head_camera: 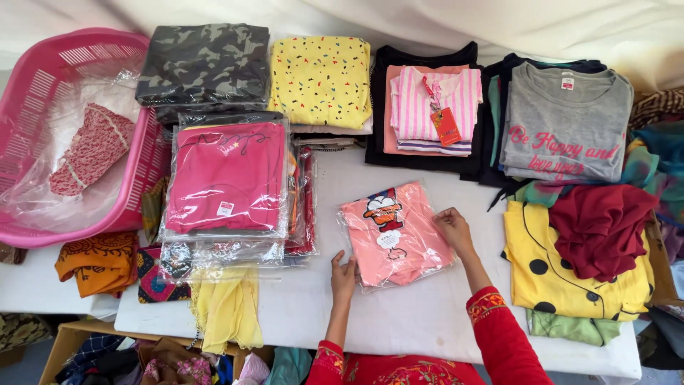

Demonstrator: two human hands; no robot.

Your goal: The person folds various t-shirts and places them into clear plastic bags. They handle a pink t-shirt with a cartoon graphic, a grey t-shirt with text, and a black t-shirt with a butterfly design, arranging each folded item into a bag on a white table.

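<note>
A folded pink shirt with a cartoon print, sealed in a clear plastic bag [395, 232], lies on the white table [427, 314] in front of me. My left hand [343, 276] rests on the bag's lower left edge. My right hand [453, 228] presses its right edge with fingers bent. Both arms wear red embroidered sleeves. Neither hand lifts the bag off the table.
A pink plastic basket [43, 107] holding a bagged patterned garment stands at far left. A stack of bagged pink garments [228, 178] lies left of my hands. Camouflage [203, 64], yellow [320, 80], striped pink [434, 107] and grey [566, 125] folded clothes line the back; maroon cloth and a yellow dotted garment [563, 274] sit right.
</note>
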